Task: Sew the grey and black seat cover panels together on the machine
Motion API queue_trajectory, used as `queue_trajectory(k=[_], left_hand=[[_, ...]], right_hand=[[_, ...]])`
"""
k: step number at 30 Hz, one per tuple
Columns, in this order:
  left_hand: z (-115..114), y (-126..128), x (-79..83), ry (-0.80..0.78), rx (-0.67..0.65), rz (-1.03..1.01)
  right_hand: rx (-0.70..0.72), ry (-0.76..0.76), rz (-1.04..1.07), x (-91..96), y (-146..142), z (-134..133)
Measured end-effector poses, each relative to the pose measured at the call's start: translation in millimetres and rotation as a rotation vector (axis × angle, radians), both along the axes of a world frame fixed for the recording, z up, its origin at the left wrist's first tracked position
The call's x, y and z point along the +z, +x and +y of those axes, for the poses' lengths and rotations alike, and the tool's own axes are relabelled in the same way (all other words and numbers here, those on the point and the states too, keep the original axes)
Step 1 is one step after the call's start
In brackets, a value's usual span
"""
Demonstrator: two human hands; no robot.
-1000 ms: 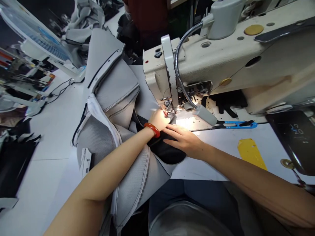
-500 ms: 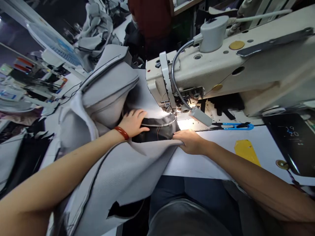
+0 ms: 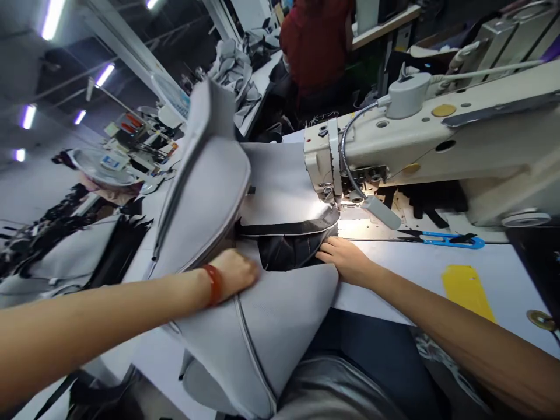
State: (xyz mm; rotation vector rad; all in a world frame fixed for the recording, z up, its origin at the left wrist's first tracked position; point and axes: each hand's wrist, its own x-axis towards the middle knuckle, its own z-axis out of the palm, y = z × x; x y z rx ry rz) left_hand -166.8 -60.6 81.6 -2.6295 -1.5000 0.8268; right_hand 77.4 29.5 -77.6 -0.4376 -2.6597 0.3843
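A large grey fabric cover (image 3: 210, 192) with black piping is bunched up on the white table (image 3: 406, 274) to the left of a cream sewing machine (image 3: 420, 140). My left hand (image 3: 236, 271), with a red bangle at the wrist, is closed and pressed on the grey fabric; its fingertips are tucked under a fold. My right hand (image 3: 345, 259) lies on the table edge and grips the fabric's edge beside its black lining (image 3: 286, 248), just in front of the lit needle area (image 3: 345, 219).
Blue thread snips (image 3: 450, 239) and a yellow tape patch (image 3: 466, 289) lie right of the needle. A gooseneck lamp (image 3: 380, 213) hangs off the machine. Dark and grey fabric pieces (image 3: 74, 256) pile at the left. A person in red (image 3: 317, 44) sits behind.
The camera has tilted up and left. My left hand has slid back toward me over the grey fabric, and the cover's bulk has risen and swung left. My right hand stays near the needle.
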Motion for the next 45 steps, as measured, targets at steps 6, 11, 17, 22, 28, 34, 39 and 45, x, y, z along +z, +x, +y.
queue_trajectory(k=[6,11,17,22,28,34,39,45], left_hand=[[46,76,-48.6,-0.077,-0.239,-0.164],[50,19,-41.4,-0.088,0.235,0.184],[77,-32,-36.0,0.035,0.282,0.387],[78,35,-34.4,-0.026,-0.007,0.127],[102,97,-67.9,0.148,-0.087,-0.112],[119,107,-81.5,-0.036,0.087,-0.183],[125,115,-87.7,0.055,0.478,-0.508],[133,126,-100.0,0.098,0.674,-0.584]], right_hand=[[-0.099,-0.051,-0.137,16.3,-2,-3],[-0.197,-0.076,-0.272,29.6,0,-1],[-0.073,-0.039,-0.346,27.0,2,7],[0.023,-0.048,-0.234,13.6,4,15],[0.086,-0.18,-0.227,12.4,6,19],[0.043,-0.17,-0.166,11.2,7,16],[0.03,-0.123,-0.17,10.2,5,15],[0.039,-0.096,-0.143,7.3,5,15]])
